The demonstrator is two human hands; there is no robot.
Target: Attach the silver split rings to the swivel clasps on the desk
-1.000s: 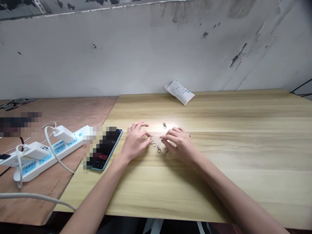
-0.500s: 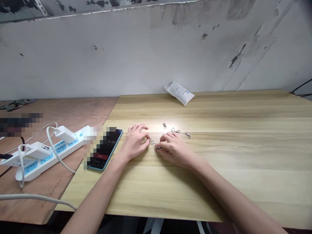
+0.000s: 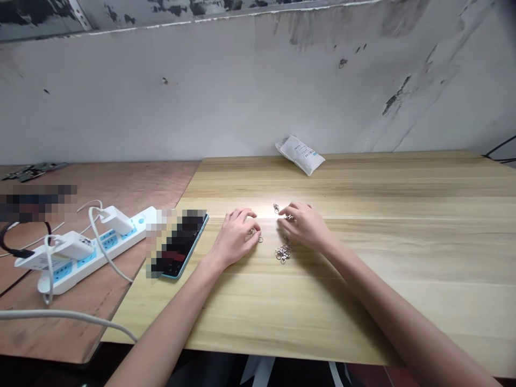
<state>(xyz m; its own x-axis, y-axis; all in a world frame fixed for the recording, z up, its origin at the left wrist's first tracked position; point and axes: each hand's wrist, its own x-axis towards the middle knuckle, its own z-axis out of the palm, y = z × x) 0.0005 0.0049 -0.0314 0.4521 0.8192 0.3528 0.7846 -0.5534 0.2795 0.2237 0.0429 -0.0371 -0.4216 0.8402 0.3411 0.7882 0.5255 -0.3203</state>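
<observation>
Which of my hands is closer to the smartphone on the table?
Left. Your left hand is just right of the smartphone, not touching it; your right hand is farther right, near the pile of metal clasps.

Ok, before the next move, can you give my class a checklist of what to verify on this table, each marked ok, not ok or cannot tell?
1. Left hand near the metal rings: ok, beside its thumb and fingers.
2. Right hand gripping something: cannot tell; its fingers partly hide the metal pieces there.
3. Metal clasps all in one pile: not ok; the near pile is gathered, but a separate clasp lies beyond.
4. Smartphone apart from both hands: ok.
5. White packet away from both hands: ok, near the wall.
</observation>
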